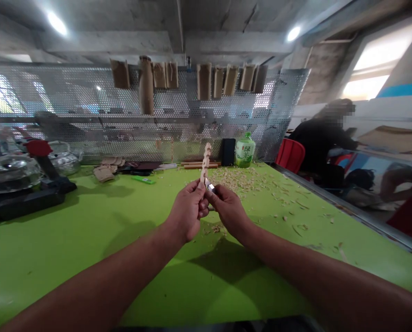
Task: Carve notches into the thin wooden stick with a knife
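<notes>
My left hand (pixel 189 208) is closed round the lower end of a pale carved wooden stick (pixel 206 160), which stands nearly upright with notches along its length. In my right hand (pixel 229 208) is a carving knife, its short shiny blade (pixel 210 186) lying against the stick just above my left fingers. The knife's handle is mostly hidden inside my right fingers. Both hands meet above the green table (pixel 98 276), thumbs close together. Pale wood shavings (pixel 240 179) lie scattered behind and to the right of my hands.
At the back stand a green bottle (pixel 245 150) and a black box (pixel 228 152). A green utility knife (pixel 143 180) and flat wooden pieces (pixel 105 169) lie left of centre. Glass kettles (pixel 12 170) and a black stand are far left. A person (pixel 316 143) sits at right.
</notes>
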